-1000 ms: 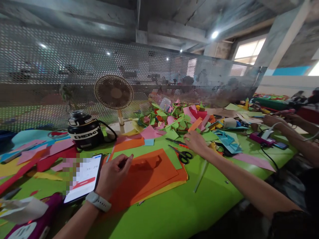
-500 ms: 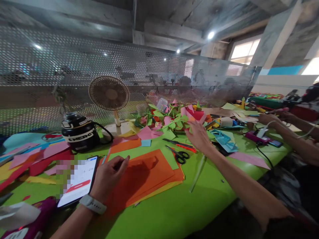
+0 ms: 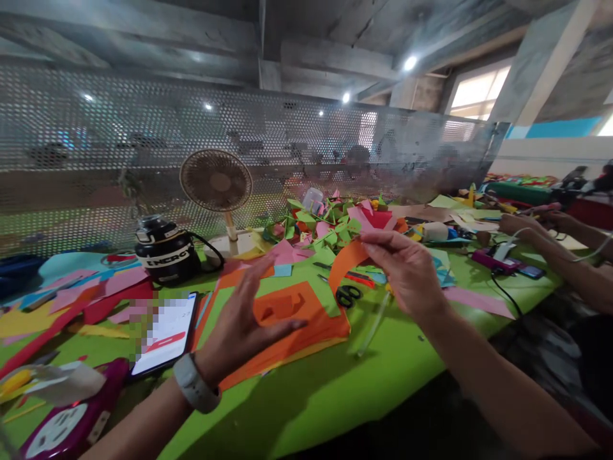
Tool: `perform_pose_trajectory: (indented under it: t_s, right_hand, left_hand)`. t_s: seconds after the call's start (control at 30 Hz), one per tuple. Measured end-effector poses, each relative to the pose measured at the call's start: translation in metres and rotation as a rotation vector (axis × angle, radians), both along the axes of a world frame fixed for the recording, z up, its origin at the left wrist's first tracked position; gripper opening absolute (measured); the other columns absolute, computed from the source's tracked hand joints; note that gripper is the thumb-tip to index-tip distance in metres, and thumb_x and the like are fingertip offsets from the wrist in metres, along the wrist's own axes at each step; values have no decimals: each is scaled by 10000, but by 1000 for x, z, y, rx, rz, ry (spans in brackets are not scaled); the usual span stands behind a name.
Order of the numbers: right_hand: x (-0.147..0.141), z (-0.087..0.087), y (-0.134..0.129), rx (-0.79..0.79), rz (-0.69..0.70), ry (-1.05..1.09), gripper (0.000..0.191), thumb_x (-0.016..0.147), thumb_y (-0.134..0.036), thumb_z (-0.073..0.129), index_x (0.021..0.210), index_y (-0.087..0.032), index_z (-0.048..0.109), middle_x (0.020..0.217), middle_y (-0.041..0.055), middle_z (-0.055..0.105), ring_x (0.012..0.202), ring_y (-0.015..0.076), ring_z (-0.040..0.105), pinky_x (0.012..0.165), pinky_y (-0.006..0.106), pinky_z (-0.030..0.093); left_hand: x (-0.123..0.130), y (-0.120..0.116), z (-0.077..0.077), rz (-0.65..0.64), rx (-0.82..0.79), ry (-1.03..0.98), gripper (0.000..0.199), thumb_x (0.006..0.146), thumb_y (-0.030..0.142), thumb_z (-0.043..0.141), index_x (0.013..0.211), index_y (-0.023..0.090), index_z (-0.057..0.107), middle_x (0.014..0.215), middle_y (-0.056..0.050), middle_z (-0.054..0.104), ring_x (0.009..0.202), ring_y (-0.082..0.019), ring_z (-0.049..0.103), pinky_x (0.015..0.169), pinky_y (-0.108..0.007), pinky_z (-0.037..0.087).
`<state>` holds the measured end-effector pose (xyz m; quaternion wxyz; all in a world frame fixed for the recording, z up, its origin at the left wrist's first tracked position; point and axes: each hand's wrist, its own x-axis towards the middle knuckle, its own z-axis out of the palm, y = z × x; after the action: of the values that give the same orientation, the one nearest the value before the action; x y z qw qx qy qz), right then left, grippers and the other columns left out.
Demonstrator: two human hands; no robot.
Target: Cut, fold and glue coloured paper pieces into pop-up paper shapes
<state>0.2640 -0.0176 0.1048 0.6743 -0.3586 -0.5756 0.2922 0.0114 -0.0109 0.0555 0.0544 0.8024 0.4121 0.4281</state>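
My right hand [image 3: 407, 268] pinches a curved strip of orange paper [image 3: 345, 263] between thumb and fingers, holding it up over the table. Below the strip lie black-handled scissors [image 3: 348, 295] and a red-and-black cutter [image 3: 359, 280], both partly covered by it. My left hand [image 3: 246, 322] has its thumb and fingers spread, with nothing in them, above a stack of orange paper sheets [image 3: 306, 326]. A pale stick [image 3: 374, 326] lies on the green table, just left of my right wrist. A heap of green and pink paper pieces [image 3: 330, 227] rises behind the hands.
A lit phone [image 3: 170, 332], a purple power strip [image 3: 67, 425] and a black jug [image 3: 167, 255] stand at left, near a small fan [image 3: 218, 182]. Another person's hands [image 3: 520, 227] work at right, by a second purple power strip [image 3: 493, 260]. A perforated metal screen [image 3: 297, 140] borders the back.
My right hand has drawn back from the paper heap and now holds the orange strip. My left hand has moved right and opened its fingers over the orange sheets.
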Motion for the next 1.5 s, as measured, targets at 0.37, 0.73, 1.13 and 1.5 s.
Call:
perform_pose_trajectory:
  t_s: [0.37, 0.73, 1.13, 1.5]
  right_hand:
    - [-33, -34, -22, -329, 292, 176, 150, 672, -281, 756, 793, -204, 714, 821, 11, 711, 740, 122, 647, 720, 279, 554]
    - [-30, -87, 3, -300, 295, -856, 386, 764, -291, 659, 1134, -188, 619, 1146, 114, 619, 1042, 232, 595, 887, 406, 494]
    - [-54, -93, 15, 409, -92, -1402, 138, 860, -200, 561, 918, -211, 686, 1317, 125, 484, 1242, 291, 352, 1010, 492, 311]
    - [-52, -104, 25, 394, 63, -1500, 168, 878, -182, 555, 743, -161, 654, 757, 45, 595, 738, 173, 504, 672, 312, 360]
  left_hand:
    - [-1, -18, -11, -124, 330, 218, 549, 875, 95, 467, 1389, 254, 358, 1340, -97, 536, 1218, -215, 508, 979, -378, 464]
    - [-15, -6, -57, -88, 27, 685, 277, 880, 129, 430, 1077, 175, 620, 1042, -78, 719, 855, -201, 694, 696, -312, 574]
    - [-17, 5, -56, -168, 8, 632, 260, 891, 120, 441, 1058, 157, 637, 1019, -81, 715, 872, -216, 673, 749, -353, 555]
    - [-15, 0, -56, -165, 147, 615, 197, 887, 133, 454, 803, 170, 628, 747, -45, 652, 680, -184, 590, 658, -341, 493]
